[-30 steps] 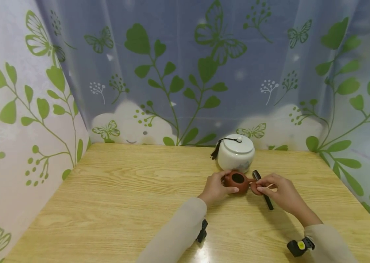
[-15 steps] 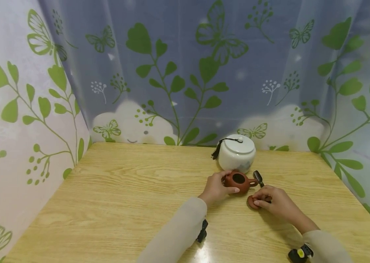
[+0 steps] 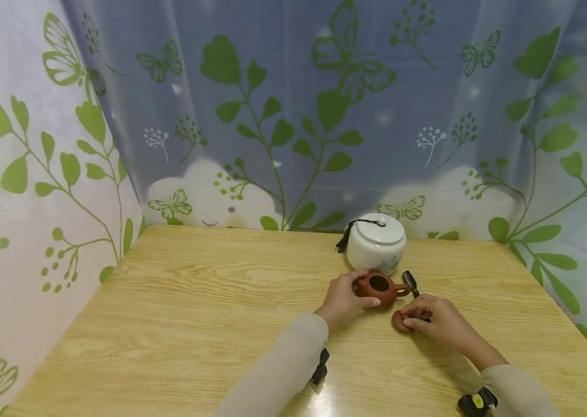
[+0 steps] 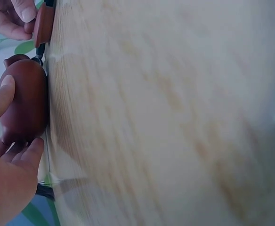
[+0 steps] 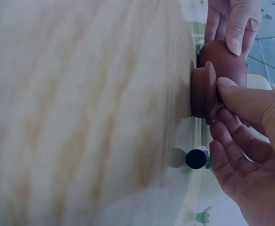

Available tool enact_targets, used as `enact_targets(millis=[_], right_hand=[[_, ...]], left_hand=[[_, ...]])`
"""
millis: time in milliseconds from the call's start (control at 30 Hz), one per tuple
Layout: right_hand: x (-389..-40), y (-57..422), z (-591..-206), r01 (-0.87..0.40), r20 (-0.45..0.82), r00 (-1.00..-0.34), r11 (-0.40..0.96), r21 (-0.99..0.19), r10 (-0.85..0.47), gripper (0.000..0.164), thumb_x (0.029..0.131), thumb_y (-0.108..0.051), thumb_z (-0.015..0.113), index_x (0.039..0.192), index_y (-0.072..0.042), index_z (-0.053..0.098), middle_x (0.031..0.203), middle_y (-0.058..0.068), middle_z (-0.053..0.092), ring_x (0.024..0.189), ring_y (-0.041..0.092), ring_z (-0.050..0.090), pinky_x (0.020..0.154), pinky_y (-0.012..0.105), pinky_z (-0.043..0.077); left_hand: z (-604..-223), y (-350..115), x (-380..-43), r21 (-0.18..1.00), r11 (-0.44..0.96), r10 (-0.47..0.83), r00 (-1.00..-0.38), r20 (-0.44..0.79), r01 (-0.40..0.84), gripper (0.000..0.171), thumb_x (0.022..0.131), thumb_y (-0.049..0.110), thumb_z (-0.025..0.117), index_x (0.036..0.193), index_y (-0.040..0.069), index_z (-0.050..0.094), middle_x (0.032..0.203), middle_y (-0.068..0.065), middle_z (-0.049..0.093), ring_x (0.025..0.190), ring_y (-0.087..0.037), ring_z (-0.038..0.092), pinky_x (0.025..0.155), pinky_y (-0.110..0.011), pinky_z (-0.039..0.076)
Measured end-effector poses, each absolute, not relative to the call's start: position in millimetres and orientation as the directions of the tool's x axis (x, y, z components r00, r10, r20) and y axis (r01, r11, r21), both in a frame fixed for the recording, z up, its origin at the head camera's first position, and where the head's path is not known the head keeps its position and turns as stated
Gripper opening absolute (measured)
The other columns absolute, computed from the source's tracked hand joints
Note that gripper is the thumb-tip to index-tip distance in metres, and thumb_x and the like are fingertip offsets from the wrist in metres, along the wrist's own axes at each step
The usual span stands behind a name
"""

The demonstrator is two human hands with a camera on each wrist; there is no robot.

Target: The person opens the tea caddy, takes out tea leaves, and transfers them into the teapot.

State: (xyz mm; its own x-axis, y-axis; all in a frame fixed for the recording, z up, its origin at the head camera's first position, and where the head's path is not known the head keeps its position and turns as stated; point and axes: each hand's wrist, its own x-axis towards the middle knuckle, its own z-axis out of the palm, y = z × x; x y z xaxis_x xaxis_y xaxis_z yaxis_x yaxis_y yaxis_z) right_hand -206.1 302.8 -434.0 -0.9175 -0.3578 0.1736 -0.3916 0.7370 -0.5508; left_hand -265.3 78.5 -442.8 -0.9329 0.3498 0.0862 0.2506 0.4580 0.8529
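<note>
A reddish-brown clay teapot (image 3: 388, 297) stands uncovered on the wooden table, its dark round opening showing. My left hand (image 3: 340, 298) holds its body from the left, thumb on the near side and fingers round the spout end, as the left wrist view shows. In front of the teapot's handle, the matching teapot lid (image 3: 399, 322) sits flat on the tabletop. My right hand (image 3: 441, 324) pinches it at the top between thumb and fingertips; the knob is hidden by them. Under the right hand lies a dark tea scoop (image 3: 408, 282), its shaft partly covered.
Close behind the teapot stands a white lidded jar (image 3: 375, 252) with a black tassel (image 3: 343, 238). Patterned curtains (image 3: 283, 116) border the wooden table (image 3: 194, 301) at the back and on both sides.
My right hand has brought the lid from beside the teapot's handle toward me and down onto the table, then stayed there. My left hand has kept its hold on the teapot.
</note>
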Motion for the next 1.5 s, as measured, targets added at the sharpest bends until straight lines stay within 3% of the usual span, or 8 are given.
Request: enact_targets(millis=[300, 467, 633, 833, 1267, 1500], right_hand=[[-207, 307, -434, -0.390, 0.164, -0.918, 0.742, -0.545, -0.362, 0.014, 0.084, -0.012, 0.073, 0.098, -0.010, 0.073, 0.084, -0.007, 0.060, 0.076, 0.003, 0.058, 0.068, 0.024, 0.053], [-206, 308, -429, -0.416, 0.199, -0.908, 0.733, -0.538, -0.369, 0.017, 0.086, -0.016, 0.072, 0.101, -0.007, 0.073, 0.087, -0.005, 0.065, 0.077, 0.005, 0.061, 0.069, 0.026, 0.054], [-205, 312, -413, -0.401, 0.231, -0.916, 0.743, -0.537, -0.328, 0.023, 0.088, -0.015, 0.070, 0.107, -0.003, 0.070, 0.099, 0.006, 0.069, 0.087, 0.020, 0.065, 0.075, 0.036, 0.055], [-214, 316, -391, -0.371, 0.252, -0.928, 0.738, -0.563, -0.274, 0.028, 0.091, -0.019, 0.067, 0.112, -0.002, 0.068, 0.111, 0.014, 0.067, 0.100, 0.035, 0.063, 0.082, 0.044, 0.054], [-247, 306, -359, -0.310, 0.258, -0.947, 0.744, -0.592, -0.189, 0.043, 0.094, -0.029, 0.063, 0.125, 0.001, 0.061, 0.124, 0.022, 0.060, 0.112, 0.038, 0.057, 0.088, 0.048, 0.051], [-266, 291, -346, -0.307, 0.278, -0.947, 0.719, -0.624, -0.163, 0.041, 0.094, -0.022, 0.064, 0.126, 0.004, 0.059, 0.125, 0.024, 0.058, 0.117, 0.039, 0.053, 0.092, 0.050, 0.049]], left_hand=[[-443, 76, -266, 0.808, 0.505, 0.394, -0.914, 0.097, 0.303, 0.066, 0.081, 0.029, 0.079, 0.138, 0.009, 0.053, 0.133, -0.006, 0.058, 0.123, -0.022, 0.053, 0.099, -0.031, 0.045], [-441, 71, -272, 0.839, 0.463, 0.382, -0.919, 0.102, 0.285, 0.066, 0.081, 0.030, 0.078, 0.138, 0.009, 0.053, 0.133, -0.009, 0.058, 0.121, -0.024, 0.055, 0.095, -0.033, 0.048], [-427, 62, -282, 0.853, 0.458, 0.340, -0.936, 0.092, 0.250, 0.072, 0.081, 0.032, 0.078, 0.141, 0.006, 0.048, 0.134, -0.017, 0.055, 0.122, -0.032, 0.053, 0.094, -0.040, 0.049], [-411, 54, -295, 0.857, 0.450, 0.308, -0.944, 0.114, 0.251, 0.076, 0.081, 0.034, 0.078, 0.144, 0.007, 0.044, 0.142, -0.015, 0.049, 0.130, -0.032, 0.046, 0.102, -0.045, 0.044], [-395, 58, -308, 0.836, 0.435, 0.301, -0.929, 0.215, 0.334, 0.077, 0.081, 0.033, 0.079, 0.144, 0.006, 0.044, 0.141, -0.014, 0.050, 0.129, -0.031, 0.047, 0.103, -0.042, 0.043], [-390, 66, -306, 0.846, 0.400, 0.288, -0.925, 0.248, 0.352, 0.074, 0.082, 0.028, 0.078, 0.143, 0.005, 0.044, 0.140, -0.014, 0.051, 0.127, -0.032, 0.048, 0.104, -0.045, 0.041]])
